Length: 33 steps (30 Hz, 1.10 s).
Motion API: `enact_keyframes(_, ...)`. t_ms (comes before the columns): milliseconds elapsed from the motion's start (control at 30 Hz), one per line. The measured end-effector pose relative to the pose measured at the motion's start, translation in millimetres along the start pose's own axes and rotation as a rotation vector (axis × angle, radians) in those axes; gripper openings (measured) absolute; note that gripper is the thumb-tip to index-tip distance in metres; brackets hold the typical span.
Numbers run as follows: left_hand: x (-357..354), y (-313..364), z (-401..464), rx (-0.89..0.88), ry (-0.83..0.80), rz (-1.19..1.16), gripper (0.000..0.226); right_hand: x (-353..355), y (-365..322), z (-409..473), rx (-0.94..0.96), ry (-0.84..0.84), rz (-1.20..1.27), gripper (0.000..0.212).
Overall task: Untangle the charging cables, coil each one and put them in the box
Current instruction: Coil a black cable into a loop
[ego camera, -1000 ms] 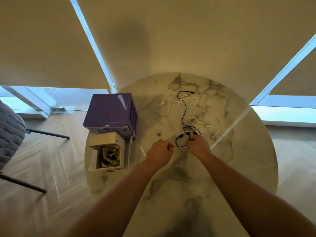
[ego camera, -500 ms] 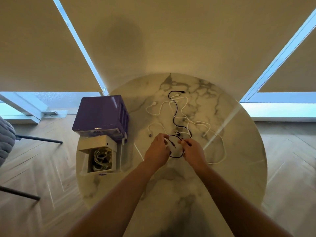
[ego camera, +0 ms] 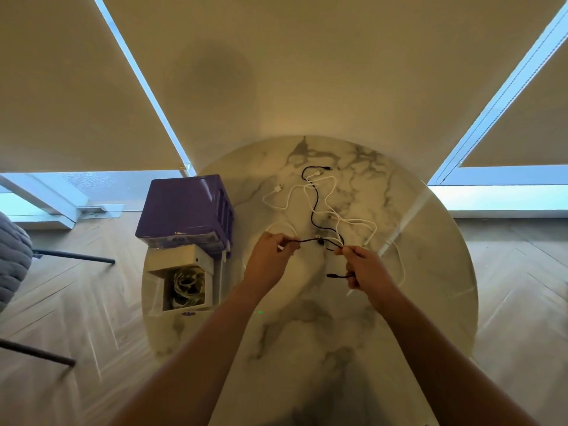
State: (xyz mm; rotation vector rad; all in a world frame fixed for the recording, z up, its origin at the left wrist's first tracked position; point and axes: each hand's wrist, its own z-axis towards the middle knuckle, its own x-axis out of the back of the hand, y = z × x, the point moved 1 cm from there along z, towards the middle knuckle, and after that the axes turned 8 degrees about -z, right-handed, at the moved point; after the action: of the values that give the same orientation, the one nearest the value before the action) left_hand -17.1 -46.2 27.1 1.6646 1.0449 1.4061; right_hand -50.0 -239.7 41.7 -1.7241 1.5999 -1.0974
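A black cable (ego camera: pixel 312 210) and white cables (ego camera: pixel 330 192) lie tangled on the round marble table (ego camera: pixel 307 333). My left hand (ego camera: pixel 270 256) pinches the black cable on the left. My right hand (ego camera: pixel 367 269) grips the same cable on the right, and a black plug end (ego camera: pixel 333 275) sticks out to the left below its fingers. A short stretch of black cable runs taut between my hands, just above the table. A small white plug shows at my left fingertips. An open white box (ego camera: pixel 184 284) at the table's left edge holds coiled cables.
A purple box (ego camera: pixel 184 210) stands behind the white box at the table's left edge. Grey chair and dark chair legs (ego camera: pixel 73 256) stand on the wood floor to the left. Beige blinds and windows lie beyond the table.
My hands have moved apart, pulling a stretch of the black cable out straight between them. The plug end now hangs out from under my right hand.
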Motion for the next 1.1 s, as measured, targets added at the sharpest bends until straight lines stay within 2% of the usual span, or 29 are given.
enact_keyframes(67,9,2,-6,0.064,-0.086,0.009,0.020,3,-1,1,0.002,0.035,0.013,0.027)
enact_keyframes(133,17,7,-14,0.132,-0.177,-0.086,0.025,4,-2,3,0.030,0.075,-0.051,0.028)
enact_keyframes(200,21,16,-22,0.205,-0.249,-0.282,0.027,3,-2,6,0.086,0.143,-0.238,0.028)
enact_keyframes(300,21,28,-30,0.247,-0.260,-0.498,0.026,-8,-2,1,0.169,0.194,-0.512,0.026)
enact_keyframes(433,19,40,-34,0.225,-0.238,-0.534,0.026,-29,-14,-17,0.354,0.188,-0.898,0.059)
enact_keyframes(467,19,41,-35,0.216,-0.230,-0.524,0.027,-34,-18,-19,0.409,0.192,-0.917,0.060)
enact_keyframes(533,21,43,-35,0.190,-0.221,-0.503,0.031,-43,-23,-18,0.462,0.180,-0.803,0.048)
enact_keyframes(667,26,47,-39,0.155,-0.204,-0.523,0.033,-49,-26,-16,0.331,0.079,-0.435,0.012)
enact_keyframes(767,30,56,-42,0.167,-0.172,-0.640,0.031,-52,-26,-23,0.250,-0.079,-0.458,0.011)
enact_keyframes(833,31,58,-44,0.168,-0.159,-0.655,0.029,-56,-27,-28,0.251,-0.133,-0.630,0.016)
enact_keyframes(933,32,56,-46,0.154,-0.121,-0.660,0.026,-60,-32,-38,0.395,-0.055,-1.182,0.028)
enact_keyframes(967,34,56,-46,0.140,-0.111,-0.647,0.025,-61,-34,-41,0.454,-0.036,-1.270,0.030)
enact_keyframes(1100,41,55,-43,0.032,-0.077,-0.496,0.022,-64,-36,-48,0.601,-0.010,-1.358,0.032)
